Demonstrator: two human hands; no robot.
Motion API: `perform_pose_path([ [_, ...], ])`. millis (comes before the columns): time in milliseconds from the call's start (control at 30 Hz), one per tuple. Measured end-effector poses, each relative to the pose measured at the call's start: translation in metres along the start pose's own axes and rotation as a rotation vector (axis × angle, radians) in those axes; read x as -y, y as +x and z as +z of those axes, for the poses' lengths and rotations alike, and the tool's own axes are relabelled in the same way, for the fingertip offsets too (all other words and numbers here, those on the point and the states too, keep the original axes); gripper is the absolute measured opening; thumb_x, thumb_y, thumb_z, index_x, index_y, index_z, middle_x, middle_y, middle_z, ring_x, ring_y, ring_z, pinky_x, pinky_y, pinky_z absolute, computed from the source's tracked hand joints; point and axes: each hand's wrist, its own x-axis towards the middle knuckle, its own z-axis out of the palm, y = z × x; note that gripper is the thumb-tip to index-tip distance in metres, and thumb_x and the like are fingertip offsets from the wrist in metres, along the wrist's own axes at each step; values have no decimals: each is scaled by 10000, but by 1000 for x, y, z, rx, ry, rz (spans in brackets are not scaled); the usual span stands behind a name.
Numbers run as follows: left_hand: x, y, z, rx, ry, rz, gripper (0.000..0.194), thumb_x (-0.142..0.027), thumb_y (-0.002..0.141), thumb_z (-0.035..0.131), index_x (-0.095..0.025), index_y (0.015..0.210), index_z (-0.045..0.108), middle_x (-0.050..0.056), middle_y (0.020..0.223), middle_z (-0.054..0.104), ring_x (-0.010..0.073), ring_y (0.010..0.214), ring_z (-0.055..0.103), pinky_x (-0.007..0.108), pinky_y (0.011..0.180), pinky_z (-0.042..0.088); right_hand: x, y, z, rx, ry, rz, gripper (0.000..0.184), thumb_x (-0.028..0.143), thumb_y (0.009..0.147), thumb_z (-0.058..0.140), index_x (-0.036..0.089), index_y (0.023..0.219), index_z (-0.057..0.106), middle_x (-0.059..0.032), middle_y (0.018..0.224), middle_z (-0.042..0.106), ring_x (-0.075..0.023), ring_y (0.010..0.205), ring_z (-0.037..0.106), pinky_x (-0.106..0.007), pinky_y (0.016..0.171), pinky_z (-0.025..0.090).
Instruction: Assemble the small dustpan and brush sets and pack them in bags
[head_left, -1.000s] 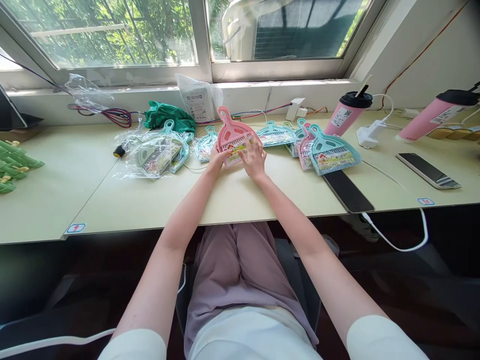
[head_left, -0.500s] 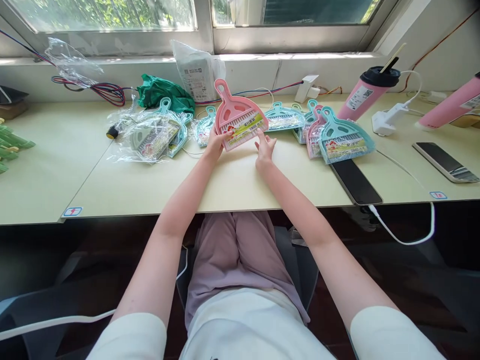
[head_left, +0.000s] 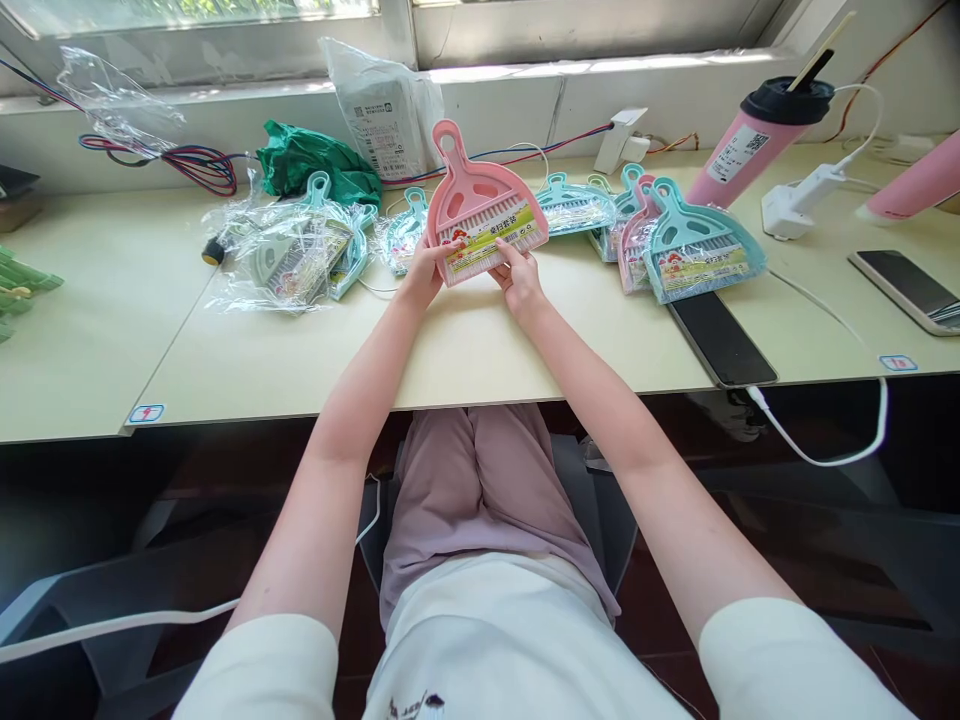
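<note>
A pink dustpan and brush set [head_left: 480, 190] with a yellow-green label is held up over the table, its handle pointing toward the window. My left hand [head_left: 425, 270] grips its lower left edge, thumb on the front. At its bottom edge my right hand [head_left: 519, 277] pinches it, with the thumb over the label. Behind and left of it lies a blue dustpan set [head_left: 405, 238] in clear wrap; another blue set [head_left: 576, 208] lies to the right.
Wrapped blue dustpans [head_left: 705, 245] sit on a black phone [head_left: 721, 340] at the right. Beyond stand a pink cup [head_left: 750, 150] and a white charger [head_left: 799, 205]. At left are plastic-bagged sets [head_left: 292, 255], a green bag [head_left: 319, 165] and coiled wires [head_left: 199, 170]. Another phone [head_left: 911, 290] lies far right.
My right hand has moved in from beside the pink dustpan set and now grips its bottom edge. The camera view has tilted down slightly.
</note>
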Motion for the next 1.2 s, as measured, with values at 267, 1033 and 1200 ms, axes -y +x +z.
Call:
perform_pose_path([
  [267, 0, 0, 1, -17, 37, -29, 619, -180, 846, 775, -189, 1437, 590, 102, 1250, 786, 388, 1375, 667, 594, 1197, 526, 5, -3, -1, -14, 38, 30, 368, 345, 872, 851, 195, 1155, 670, -45, 1035, 804, -213, 1118, 795, -431, 1058, 644],
  [1033, -15, -19, 11, 80, 84, -16, 626, -268, 727, 869, -202, 1313, 657, 118, 1189, 814, 378, 1297, 720, 551, 1170, 550, 13, -17, 5, -77, 84, 44, 209, 105, 846, 800, 187, 1012, 702, -24, 909, 825, -208, 983, 823, -440, 1061, 647],
  [1200, -15, -14, 8, -38, 22, -83, 312, -283, 770, 711, -173, 1058, 668, 125, 1144, 811, 382, 1353, 679, 545, 1168, 546, 13, -15, 5, -65, 90, 61, 191, 82, 849, 795, 187, 985, 712, -9, 854, 820, -183, 890, 820, -402, 1021, 660],
])
